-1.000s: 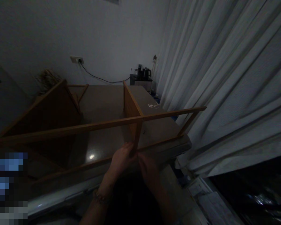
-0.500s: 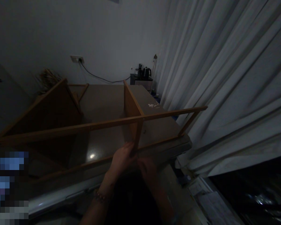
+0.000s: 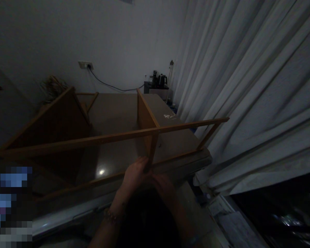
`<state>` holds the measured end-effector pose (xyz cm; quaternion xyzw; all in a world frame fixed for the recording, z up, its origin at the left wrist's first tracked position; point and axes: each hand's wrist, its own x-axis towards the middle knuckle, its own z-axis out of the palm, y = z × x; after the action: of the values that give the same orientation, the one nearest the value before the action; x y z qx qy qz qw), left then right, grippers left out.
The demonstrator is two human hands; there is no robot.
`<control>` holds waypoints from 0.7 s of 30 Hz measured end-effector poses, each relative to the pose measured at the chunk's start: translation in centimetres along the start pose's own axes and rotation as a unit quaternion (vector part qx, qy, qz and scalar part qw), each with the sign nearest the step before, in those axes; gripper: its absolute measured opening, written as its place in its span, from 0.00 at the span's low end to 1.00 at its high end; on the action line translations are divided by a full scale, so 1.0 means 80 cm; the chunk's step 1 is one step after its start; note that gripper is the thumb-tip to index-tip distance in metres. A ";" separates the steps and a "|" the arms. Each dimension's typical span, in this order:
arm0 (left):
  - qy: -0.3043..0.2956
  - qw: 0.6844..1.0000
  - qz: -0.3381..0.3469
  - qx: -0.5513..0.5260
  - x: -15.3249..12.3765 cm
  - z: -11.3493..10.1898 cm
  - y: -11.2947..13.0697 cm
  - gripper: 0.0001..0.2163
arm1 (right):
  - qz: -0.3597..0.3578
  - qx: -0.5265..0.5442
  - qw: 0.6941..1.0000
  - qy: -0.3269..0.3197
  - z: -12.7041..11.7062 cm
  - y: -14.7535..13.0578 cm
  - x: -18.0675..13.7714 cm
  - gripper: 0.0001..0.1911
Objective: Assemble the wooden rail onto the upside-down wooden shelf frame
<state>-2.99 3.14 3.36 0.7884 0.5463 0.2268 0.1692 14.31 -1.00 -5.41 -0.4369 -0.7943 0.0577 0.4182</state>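
Note:
A wooden shelf unit lies on its back in a dim room, its open front facing up. A thin upright divider panel crosses it under a long front rail. My left hand curls its fingers round the near bottom end of that divider. My right hand sits right beside it at the cabinet's near edge, fingers bent against the wood; what they hold, if anything, is hidden in the dark. A bracelet shows on my left wrist.
Pale curtains hang along the right side. A small stand with a black kettle is at the far wall, near a cable and wall socket. Loose flat packaging lies on the floor at lower right.
Both hands stay at the divider's near end. My right hand has shifted slightly left and closer to the left hand. The shelf unit has not moved.

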 end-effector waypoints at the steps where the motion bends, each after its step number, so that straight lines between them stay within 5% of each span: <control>1: 0.000 1.000 -0.001 0.001 0.000 0.000 0.000 0.14 | 0.000 0.000 1.000 -0.006 -0.001 0.000 0.000 0.16; 21: 0.001 1.000 0.013 -0.018 0.001 0.006 -0.011 0.16 | 0.048 0.049 0.994 0.084 0.008 -0.017 0.013 0.13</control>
<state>-3.40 3.53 2.49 0.7919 0.5320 0.2398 0.1800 12.67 -0.93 -4.57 -0.4567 -0.7307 0.0799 0.5011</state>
